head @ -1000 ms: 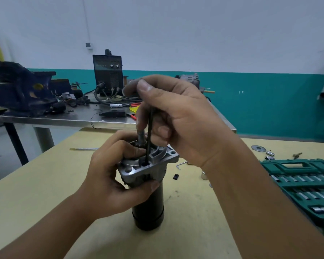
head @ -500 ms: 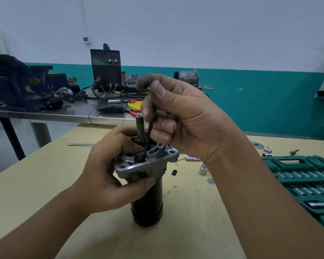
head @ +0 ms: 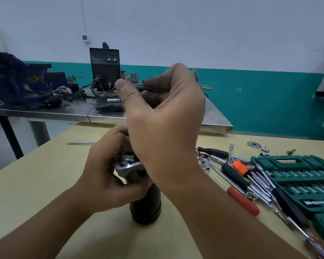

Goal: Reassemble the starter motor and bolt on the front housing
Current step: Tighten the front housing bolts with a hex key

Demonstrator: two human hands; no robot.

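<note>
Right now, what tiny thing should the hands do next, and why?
Probably give the hex key another small turn. The right hand pinches its short arm above the silver front housing, while the left hand grips that housing on the upright black motor body. The bolt itself is hidden.

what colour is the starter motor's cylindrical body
Black; the cylindrical starter motor body shows best in the head view, below the left hand.
</note>
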